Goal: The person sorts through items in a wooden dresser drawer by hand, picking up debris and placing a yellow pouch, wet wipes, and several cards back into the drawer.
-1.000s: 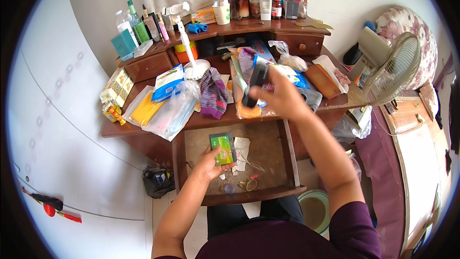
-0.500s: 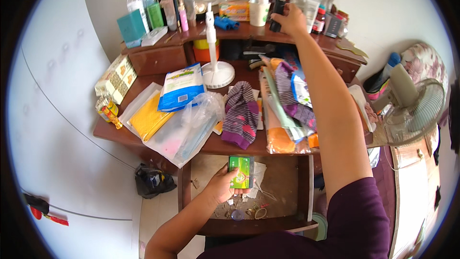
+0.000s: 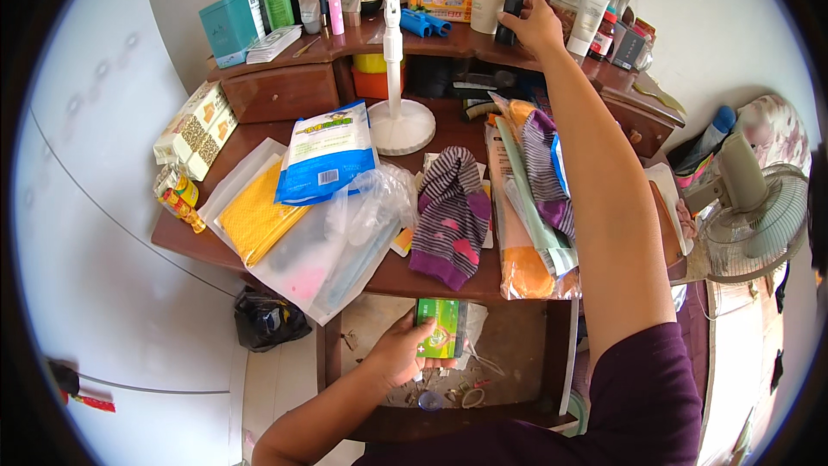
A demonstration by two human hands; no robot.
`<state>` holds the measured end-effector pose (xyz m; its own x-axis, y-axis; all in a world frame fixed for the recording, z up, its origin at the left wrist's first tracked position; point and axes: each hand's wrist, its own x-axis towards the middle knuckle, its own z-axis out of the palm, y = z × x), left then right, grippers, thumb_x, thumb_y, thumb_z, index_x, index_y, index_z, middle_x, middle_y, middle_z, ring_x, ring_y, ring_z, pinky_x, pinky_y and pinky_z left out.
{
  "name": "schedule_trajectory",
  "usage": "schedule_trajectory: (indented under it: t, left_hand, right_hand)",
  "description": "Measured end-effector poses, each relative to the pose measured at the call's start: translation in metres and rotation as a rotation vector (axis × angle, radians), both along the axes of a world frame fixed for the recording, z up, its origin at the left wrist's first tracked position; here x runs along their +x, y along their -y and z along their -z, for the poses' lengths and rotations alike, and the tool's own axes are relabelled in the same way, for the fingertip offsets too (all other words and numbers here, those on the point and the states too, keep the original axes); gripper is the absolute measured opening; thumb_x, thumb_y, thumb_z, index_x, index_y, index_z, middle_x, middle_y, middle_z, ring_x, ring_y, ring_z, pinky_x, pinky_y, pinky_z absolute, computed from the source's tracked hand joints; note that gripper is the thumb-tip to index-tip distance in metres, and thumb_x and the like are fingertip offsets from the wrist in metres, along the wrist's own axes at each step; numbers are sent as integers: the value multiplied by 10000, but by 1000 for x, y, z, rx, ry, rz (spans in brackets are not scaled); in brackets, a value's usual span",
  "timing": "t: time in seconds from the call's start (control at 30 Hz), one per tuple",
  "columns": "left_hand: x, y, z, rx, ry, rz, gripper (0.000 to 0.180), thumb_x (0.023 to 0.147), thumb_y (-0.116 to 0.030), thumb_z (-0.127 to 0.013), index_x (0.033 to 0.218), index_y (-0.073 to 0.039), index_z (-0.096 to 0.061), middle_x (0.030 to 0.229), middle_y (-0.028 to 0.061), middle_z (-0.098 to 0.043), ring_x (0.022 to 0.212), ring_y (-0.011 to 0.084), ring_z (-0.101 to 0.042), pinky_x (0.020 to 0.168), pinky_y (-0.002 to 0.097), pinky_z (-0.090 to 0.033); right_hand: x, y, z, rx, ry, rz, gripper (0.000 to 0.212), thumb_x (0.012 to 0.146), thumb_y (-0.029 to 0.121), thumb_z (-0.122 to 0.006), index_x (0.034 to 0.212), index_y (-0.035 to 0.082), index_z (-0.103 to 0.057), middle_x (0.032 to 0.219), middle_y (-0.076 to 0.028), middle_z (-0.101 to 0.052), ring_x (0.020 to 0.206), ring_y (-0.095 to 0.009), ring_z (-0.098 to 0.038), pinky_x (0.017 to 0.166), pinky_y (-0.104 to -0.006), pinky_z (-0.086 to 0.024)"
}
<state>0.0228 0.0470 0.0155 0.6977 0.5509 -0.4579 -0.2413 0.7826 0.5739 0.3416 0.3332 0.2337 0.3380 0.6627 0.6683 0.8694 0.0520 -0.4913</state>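
My left hand (image 3: 399, 348) grips a small green card-like packet (image 3: 439, 328), thumb on its face, above the open drawer (image 3: 517, 362). My right hand (image 3: 534, 26) reaches to the raised back shelf, its fingers closed round the upper part of a dark cylindrical bottle (image 3: 510, 15). That bottle appears to stand on the shelf beside a pale cup (image 3: 486, 10) with a white-capped bottle in it. On the desktop between my arms lies a striped purple sock (image 3: 449, 220). Loose small bits, a ring-like band and white paper lie in the drawer.
A blue-and-white bag (image 3: 328, 151), a yellow cloth (image 3: 263, 214) and clear plastic cover the desk's left part. A white stand (image 3: 402, 127) rises mid-desk. Bottles and tubes line the shelf. Packaged items (image 3: 528, 242) lie under my right forearm. A fan (image 3: 750, 216) stands at right.
The view has shifted slightly. My right hand and the dark bottle have come from raised above the shelf down to its surface, beside the cup. My left hand keeps the green packet over the drawer.
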Motion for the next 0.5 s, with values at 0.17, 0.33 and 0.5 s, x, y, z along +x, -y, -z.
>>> schedule_trajectory:
  t: [0.17,0.33,0.5]
  left_hand:
    - [-3,-1,5,10,52,-3,370,907,-228,-422,1253,-132,-333,1167,139,-483,1054,338,-515,752,518,-486]
    - [-24,2,-9,128,-197,-141,322,923,-169,-380,1224,-61,-339,1084,178,-518,991,320,-551,689,470,-512]
    - [-50,6,-6,237,-228,-200,324,913,-183,-407,1210,-60,-368,1064,145,-551,925,301,-591,689,467,-532]
  right_hand:
    - [14,21,-8,165,-12,-62,701,576,500,-728,1043,10,-547,888,-123,-627,882,-272,-601,783,-362,-467]
    - [-72,163,-11,277,-394,-633,279,857,186,-556,1050,-3,-485,771,-1,-512,655,-72,-474,577,-201,-418]
    - [-118,319,62,-212,-414,-866,206,822,179,-580,916,-4,-582,776,-54,-610,678,-154,-573,617,-258,-480]
